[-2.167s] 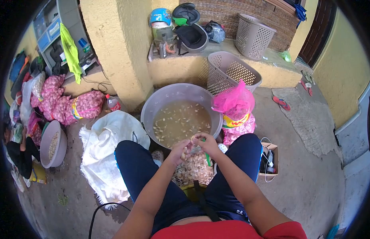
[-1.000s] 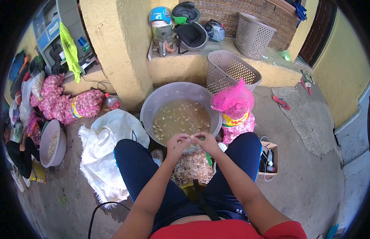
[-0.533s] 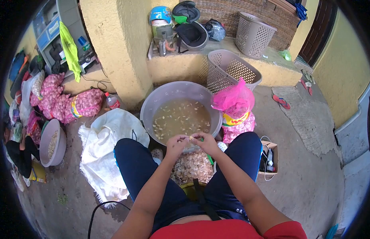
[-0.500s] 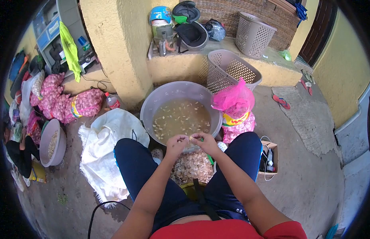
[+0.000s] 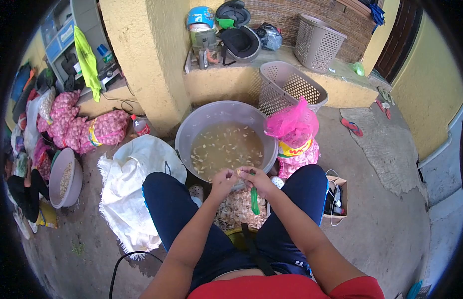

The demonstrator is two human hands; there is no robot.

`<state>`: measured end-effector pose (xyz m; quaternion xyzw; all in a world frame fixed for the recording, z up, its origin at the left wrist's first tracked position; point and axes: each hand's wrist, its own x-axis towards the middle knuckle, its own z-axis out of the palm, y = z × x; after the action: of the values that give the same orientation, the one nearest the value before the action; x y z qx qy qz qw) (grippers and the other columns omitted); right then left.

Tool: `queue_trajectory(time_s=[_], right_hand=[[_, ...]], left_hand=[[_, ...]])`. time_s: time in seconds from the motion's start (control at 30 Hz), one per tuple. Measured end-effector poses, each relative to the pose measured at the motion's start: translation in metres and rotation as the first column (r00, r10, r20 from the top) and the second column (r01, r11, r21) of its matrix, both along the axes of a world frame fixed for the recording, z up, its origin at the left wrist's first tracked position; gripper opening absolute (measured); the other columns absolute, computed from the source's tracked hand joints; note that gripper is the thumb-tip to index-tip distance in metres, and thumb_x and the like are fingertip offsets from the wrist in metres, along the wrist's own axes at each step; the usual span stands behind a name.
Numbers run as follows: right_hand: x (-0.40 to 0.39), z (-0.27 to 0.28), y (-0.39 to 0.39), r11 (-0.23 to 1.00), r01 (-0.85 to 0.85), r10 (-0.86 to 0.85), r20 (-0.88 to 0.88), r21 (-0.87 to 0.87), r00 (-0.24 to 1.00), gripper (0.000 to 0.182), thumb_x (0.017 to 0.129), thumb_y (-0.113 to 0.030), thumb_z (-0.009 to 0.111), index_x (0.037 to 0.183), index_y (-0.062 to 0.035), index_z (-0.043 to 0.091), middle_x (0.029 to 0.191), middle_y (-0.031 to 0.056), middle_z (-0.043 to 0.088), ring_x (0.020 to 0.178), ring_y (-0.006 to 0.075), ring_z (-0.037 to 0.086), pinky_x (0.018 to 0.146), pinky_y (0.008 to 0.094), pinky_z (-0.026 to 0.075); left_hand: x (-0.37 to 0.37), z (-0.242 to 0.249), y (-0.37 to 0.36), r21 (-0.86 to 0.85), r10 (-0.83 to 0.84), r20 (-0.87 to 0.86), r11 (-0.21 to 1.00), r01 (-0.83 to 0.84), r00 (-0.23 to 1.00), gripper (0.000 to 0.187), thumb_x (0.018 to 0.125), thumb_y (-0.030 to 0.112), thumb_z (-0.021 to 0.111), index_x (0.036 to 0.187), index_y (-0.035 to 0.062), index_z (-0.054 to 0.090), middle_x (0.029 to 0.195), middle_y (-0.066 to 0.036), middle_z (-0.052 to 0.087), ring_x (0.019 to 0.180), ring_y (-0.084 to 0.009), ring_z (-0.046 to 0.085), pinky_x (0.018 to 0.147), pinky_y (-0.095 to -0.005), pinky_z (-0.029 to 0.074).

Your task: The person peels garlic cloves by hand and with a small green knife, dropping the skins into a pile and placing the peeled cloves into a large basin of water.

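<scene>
Between my fingertips, over the near rim of the wide tub, is a small pale garlic clove (image 5: 238,172). My left hand (image 5: 223,183) is closed, pinching the clove. My right hand (image 5: 258,182) meets it, closed around a small knife with a green handle (image 5: 255,201); the handle hangs down below the fingers and the blade is hidden. Beneath my hands, between my knees, lies a heap of garlic peels and cloves (image 5: 235,210). The large grey tub (image 5: 184,130) just beyond holds cloudy water (image 5: 224,149) with peeled cloves floating in it.
A pink net bag of garlic (image 5: 297,157) stands right of the tub, with a perforated basket (image 5: 274,92) behind. A white sack (image 5: 129,199) lies by my left knee. Farther left are garlic bags (image 5: 109,130), another basin (image 5: 74,187) and a person's leg (image 5: 34,194). A box (image 5: 341,204) sits right.
The green handle has swung from slanting down to the right to hanging below my right hand. My hands stay together at nearly the same spot.
</scene>
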<state>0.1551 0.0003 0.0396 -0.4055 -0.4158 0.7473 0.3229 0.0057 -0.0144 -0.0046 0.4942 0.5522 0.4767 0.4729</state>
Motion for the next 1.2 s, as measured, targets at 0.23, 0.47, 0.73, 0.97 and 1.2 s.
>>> queue_trajectory(time_s=[0.23,0.47,0.73,0.97,1.2], right_hand=[[0.004,-0.008,0.003,0.986,0.008,-0.052,-0.264,-0.164,0.963,0.028,0.080,-0.017,0.054,0.105,-0.0056,0.047,0.061,-0.0041,0.041,0.046,0.0054,0.035,0.042,0.0212,0.032],[0.005,-0.006,0.005,0.993,0.040,-0.064,-0.223,-0.110,0.973,0.027,0.081,-0.017,0.053,0.105,-0.0058,0.047,0.066,-0.0034,0.044,0.047,0.0054,0.035,0.043,0.0208,0.032],[0.004,0.001,0.000,0.991,0.004,-0.036,-0.235,-0.135,0.971,0.031,0.080,-0.017,0.054,0.109,-0.0068,0.047,0.069,-0.0031,0.046,0.048,0.0054,0.036,0.044,0.0205,0.032],[0.003,-0.009,0.000,0.982,-0.039,-0.024,-0.325,-0.186,0.945,0.027,0.081,-0.020,0.054,0.105,-0.0084,0.048,0.068,-0.0040,0.045,0.048,0.0039,0.035,0.043,0.0190,0.031],[0.006,-0.008,0.002,0.973,-0.040,-0.051,-0.384,-0.226,0.922,0.025,0.082,-0.019,0.052,0.105,-0.0099,0.048,0.069,-0.0042,0.045,0.047,0.0032,0.034,0.043,0.0184,0.030]], left_hand=[[0.002,0.000,-0.003,-0.098,-0.102,0.019,0.990,0.103,0.995,0.016,0.073,0.015,0.052,0.075,-0.0005,0.056,0.059,-0.003,0.053,0.051,-0.0079,0.048,0.045,-0.0228,0.038],[0.005,0.040,-0.009,-0.328,-0.024,0.485,0.922,0.207,0.874,0.019,0.081,0.023,0.048,0.082,0.0042,0.052,0.058,0.001,0.043,0.045,-0.0068,0.040,0.036,-0.0195,0.032],[0.000,0.033,-0.010,-0.269,-0.128,0.561,0.906,0.326,0.818,0.013,0.082,0.020,0.048,0.081,0.0068,0.049,0.063,0.002,0.043,0.048,-0.0052,0.039,0.036,-0.0179,0.031],[0.000,0.030,-0.007,-0.284,-0.122,0.555,0.902,0.325,0.823,0.016,0.081,0.019,0.049,0.070,0.0073,0.047,0.055,0.001,0.042,0.042,-0.0060,0.039,0.034,-0.0189,0.029],[-0.001,0.030,-0.008,-0.268,-0.094,0.758,0.858,0.439,0.645,0.012,0.081,0.015,0.047,0.080,0.0030,0.049,0.066,-0.005,0.051,0.046,-0.0064,0.043,0.034,-0.0149,0.032]])
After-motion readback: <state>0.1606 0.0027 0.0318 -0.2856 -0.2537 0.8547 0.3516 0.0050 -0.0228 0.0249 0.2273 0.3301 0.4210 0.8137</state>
